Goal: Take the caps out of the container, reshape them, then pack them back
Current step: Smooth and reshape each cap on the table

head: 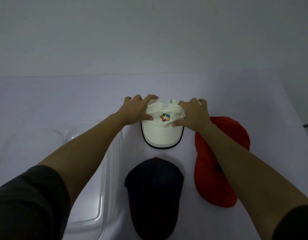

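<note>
1. Three caps lie on the white table [219, 94]: one white cap [162, 134], one dark cap [155, 187] and one red cap [208, 184]. There are also one clear plastic container [96, 213] and two hands.
2. The white cap sits mid-table with its brim pointing to 6 o'clock, toward the person. A thin dark line edges the brim. A many-coloured logo [165, 117] marks the front of the crown, whose cloth is bunched and creased between the hands.
3. The dark cap lies at 6 o'clock from the white cap, apart from it, with a red button on top. The red cap lies at 4 o'clock from the white cap, partly under the right forearm.
4. The container lies at 8 o'clock from the white cap, partly under the left forearm. None of the three caps is inside it.
5. The left hand [139, 110] grips the crown's 9 o'clock side. Its fingers [150, 97] are spread and curled over the crown's far edge, and the thumb presses near the logo.
6. The right hand [194, 115] grips the 3 o'clock side in the same way. Its fingers [201, 101] hook over the far edge, and the thumb lies flat where crown meets brim.
7. Both arms end in dark sleeves at the frame's lower corners.
</note>
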A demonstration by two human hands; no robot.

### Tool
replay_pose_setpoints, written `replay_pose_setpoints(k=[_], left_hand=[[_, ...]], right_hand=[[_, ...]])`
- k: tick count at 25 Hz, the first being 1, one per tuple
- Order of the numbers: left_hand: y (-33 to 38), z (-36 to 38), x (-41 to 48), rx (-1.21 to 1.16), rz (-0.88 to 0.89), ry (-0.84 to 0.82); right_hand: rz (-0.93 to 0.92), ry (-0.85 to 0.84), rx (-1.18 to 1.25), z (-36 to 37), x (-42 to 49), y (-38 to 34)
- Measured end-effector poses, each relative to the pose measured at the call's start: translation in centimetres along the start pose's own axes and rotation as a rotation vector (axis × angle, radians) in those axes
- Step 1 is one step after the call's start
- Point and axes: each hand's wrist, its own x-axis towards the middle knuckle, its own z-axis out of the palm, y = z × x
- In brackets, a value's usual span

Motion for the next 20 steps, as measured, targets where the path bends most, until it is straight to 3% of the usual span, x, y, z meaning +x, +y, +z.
replay_pose_setpoints(k=[3,7,9,13,15,17,20], left_hand=[[0.4,-1.1,-1.5,0.087,0.135,-0.022],[0.5,-2.6,-3.0,-0.287,0.130,-0.005],[0.5,-3.6,-3.9,-0.467,0.057,-0.020],[1.9,-5.4,-5.0,-0.669,0.051,-0.027],[2.6,-6.1,-5.2,-0.745,0.055,-0.022],[3.0,-6.5,-5.4,-0.811,0.044,-0.022],[3.5,-6.7,-5.5,-0.868,0.022,-0.005]], right_hand=[[-0.060,-0.051,-0.069,-1.3,-0.5,-0.6],[-0.049,-0.047,0.096,-2.6,-1.3,-1.0],[0.017,0.027,0.460,-2.8,-2.0,-0.9],[0.146,0.016,1.371,-3.5,-3.5,-1.7],[0.257,0.108,1.585,-3.8,-3.7,-2.5],[0.401,0.125,1.601,-3.5,-3.7,-3.1],[0.510,-0.122,1.457,-2.9,-4.2,-3.7]])
